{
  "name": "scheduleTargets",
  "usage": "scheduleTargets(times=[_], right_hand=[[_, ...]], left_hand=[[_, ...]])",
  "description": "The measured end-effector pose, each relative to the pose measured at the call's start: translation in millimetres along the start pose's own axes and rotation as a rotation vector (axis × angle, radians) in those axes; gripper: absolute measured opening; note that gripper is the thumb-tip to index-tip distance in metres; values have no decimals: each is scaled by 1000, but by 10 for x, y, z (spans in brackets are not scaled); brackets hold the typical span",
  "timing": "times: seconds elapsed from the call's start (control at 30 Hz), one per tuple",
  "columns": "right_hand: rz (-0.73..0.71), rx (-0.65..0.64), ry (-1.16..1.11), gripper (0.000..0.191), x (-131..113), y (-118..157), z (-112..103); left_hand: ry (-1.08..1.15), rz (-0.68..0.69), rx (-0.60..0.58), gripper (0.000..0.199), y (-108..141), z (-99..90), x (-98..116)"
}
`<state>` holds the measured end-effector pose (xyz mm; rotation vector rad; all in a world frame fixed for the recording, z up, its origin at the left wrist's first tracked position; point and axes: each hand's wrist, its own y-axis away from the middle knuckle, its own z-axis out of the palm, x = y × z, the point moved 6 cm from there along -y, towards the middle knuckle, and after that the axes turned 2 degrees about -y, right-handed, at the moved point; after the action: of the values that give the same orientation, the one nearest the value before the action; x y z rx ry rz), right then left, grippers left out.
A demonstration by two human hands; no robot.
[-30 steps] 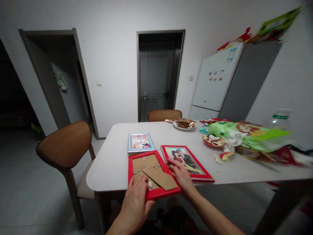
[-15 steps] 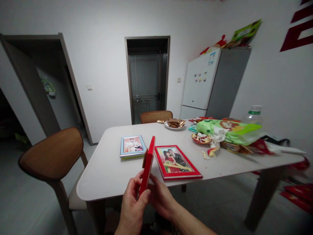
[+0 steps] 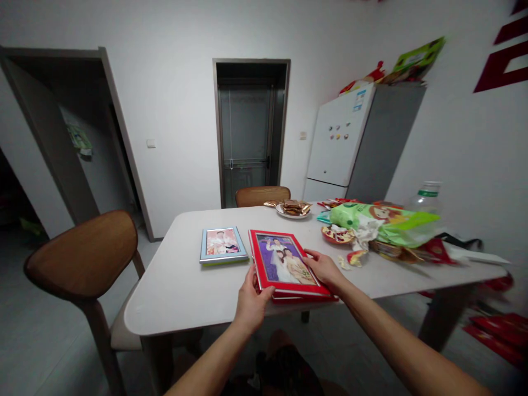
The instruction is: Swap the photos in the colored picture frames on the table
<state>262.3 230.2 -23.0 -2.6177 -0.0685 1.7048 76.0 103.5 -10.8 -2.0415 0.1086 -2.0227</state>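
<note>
Both hands hold a red photo frame (image 3: pixel 284 259) with its picture facing up, just over or on a second red frame (image 3: pixel 289 300). Only the near edge of that lower frame shows. My left hand (image 3: pixel 252 304) grips the near left corner, thumb on top. At the right side, my right hand (image 3: pixel 324 270) has its fingers closed on the edge. To the left, a light blue photo frame (image 3: pixel 224 245) lies flat on the white table (image 3: pixel 181 291).
A plate of wrapped snacks (image 3: pixel 292 209) stands at the table's back. Pomegranate pieces (image 3: pixel 338 235), a green package (image 3: pixel 383 220) and a clear bottle (image 3: pixel 429 198) crowd the right side. Wooden chairs (image 3: pixel 82 256) stand at the left and far sides.
The red frame has turned from upright and edge-on to face up, and has come down over the other red frame. My hands have moved apart to its two sides.
</note>
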Motion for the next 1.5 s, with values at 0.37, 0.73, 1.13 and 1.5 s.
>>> scheduleTargets(times=[0.37,0.73,1.13,1.5], right_hand=[[-56,70,554,40,209,-267,-183],[-602,-146,674,39,-721,134,1102],[-547,-189,747,33,-824,228,1873],[-767,-208,46,34,-846,1051,1322]], left_hand=[[-692,-116,-34,55,-80,157,-296],[-828,-77,155,51,-154,-758,-214],[-1077,30,212,51,-161,-1173,-51],[-1316,211,-16,38,123,-614,212]])
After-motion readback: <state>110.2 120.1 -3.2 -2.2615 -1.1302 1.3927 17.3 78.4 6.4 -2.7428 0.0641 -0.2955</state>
